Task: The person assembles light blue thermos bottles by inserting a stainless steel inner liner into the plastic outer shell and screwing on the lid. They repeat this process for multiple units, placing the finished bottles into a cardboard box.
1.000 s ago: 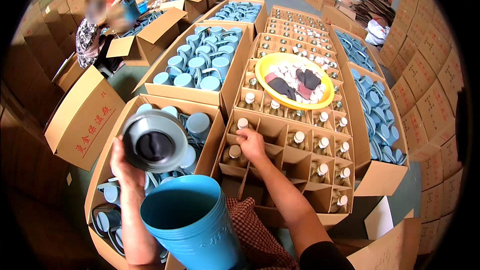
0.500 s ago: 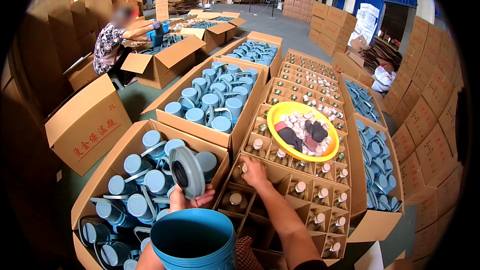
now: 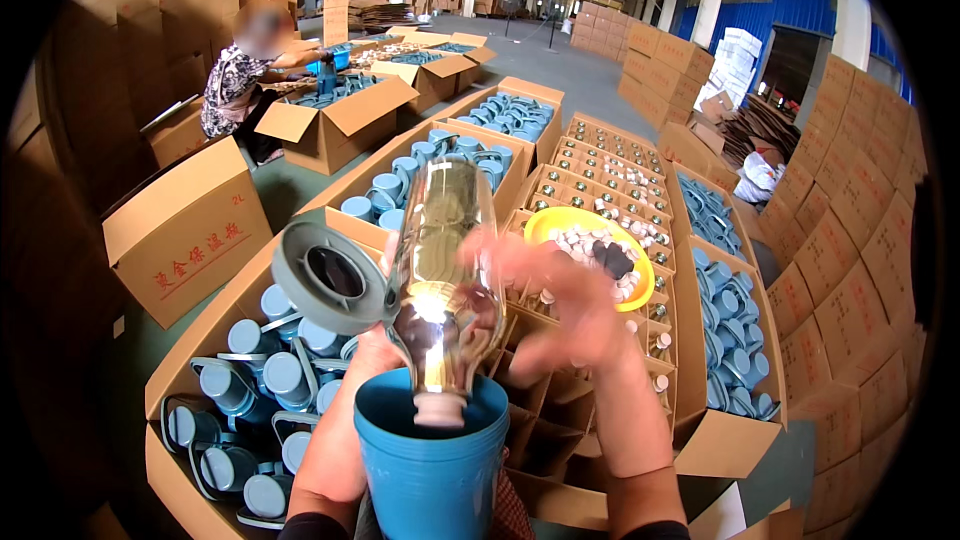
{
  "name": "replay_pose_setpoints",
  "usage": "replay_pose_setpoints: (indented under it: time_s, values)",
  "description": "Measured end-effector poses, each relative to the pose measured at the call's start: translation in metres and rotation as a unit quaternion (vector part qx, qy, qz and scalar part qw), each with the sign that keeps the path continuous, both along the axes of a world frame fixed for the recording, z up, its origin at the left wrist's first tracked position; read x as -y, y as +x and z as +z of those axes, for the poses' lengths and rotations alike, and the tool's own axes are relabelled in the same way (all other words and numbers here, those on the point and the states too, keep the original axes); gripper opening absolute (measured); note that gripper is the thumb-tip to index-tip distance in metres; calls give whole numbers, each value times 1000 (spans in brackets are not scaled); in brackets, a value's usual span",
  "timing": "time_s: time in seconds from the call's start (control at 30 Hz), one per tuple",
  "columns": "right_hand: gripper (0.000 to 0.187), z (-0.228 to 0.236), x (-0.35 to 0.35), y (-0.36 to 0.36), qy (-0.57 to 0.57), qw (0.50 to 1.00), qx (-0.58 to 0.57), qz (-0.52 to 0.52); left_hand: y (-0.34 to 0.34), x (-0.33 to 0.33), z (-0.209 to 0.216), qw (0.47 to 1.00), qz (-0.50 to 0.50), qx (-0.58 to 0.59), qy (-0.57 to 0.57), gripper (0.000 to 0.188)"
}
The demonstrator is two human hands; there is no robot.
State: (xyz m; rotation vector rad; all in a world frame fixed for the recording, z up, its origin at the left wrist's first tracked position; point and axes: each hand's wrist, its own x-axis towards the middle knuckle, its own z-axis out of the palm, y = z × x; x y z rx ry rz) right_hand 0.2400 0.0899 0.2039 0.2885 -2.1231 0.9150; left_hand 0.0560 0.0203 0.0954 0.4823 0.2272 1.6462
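Observation:
A silvery glass flask liner (image 3: 440, 270) is upside down, its pale-capped neck just inside the mouth of a blue plastic flask shell (image 3: 430, 480) in front of me. My left hand (image 3: 378, 348) is closed on a round grey-blue base ring (image 3: 305, 290) with a dark centre, beside the liner; its fingers are partly hidden and seem to touch the glass. To the liner's right, my right hand (image 3: 580, 315) is blurred, with fingers spread and nothing visible gripped in them. The shell stands upright between my forearms.
At left, a carton (image 3: 165, 410) holds blue lidded flask tops with handles. A divided carton (image 3: 560, 500) with capped liners lies to the right, and a yellow basin (image 3: 648, 290) of pale caps rests on it. Another person (image 3: 235, 90) sits among cartons at far left.
My right hand has come up from the divided carton, and a liner is now inverted over the shell. The ring has moved left and tilted. The shell has shifted right.

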Motion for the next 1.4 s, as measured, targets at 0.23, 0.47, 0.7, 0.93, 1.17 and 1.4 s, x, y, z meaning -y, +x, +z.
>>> replay_pose_setpoints:
  time_s: [0.23,0.47,0.7,0.93,1.17,1.4]
  values:
    - [68,-30,-30,-9,-413,904,-103,-26,14,60,40,989,26,-113,93,52]
    - [61,-48,12,20,-371,902,149,161,13,80,23,916,183,-269,236,35]
    - [40,-44,16,10,-172,906,361,140,-19,87,10,987,103,-120,-33,49]
    - [28,-47,25,11,-119,940,303,105,-21,91,23,779,568,-262,-38,35]
    - [46,-95,42,0,-481,871,-64,71,8,106,38,693,376,-577,213,52]
    - [42,-122,59,-5,-393,886,-201,142,9,99,53,703,268,-584,306,34]
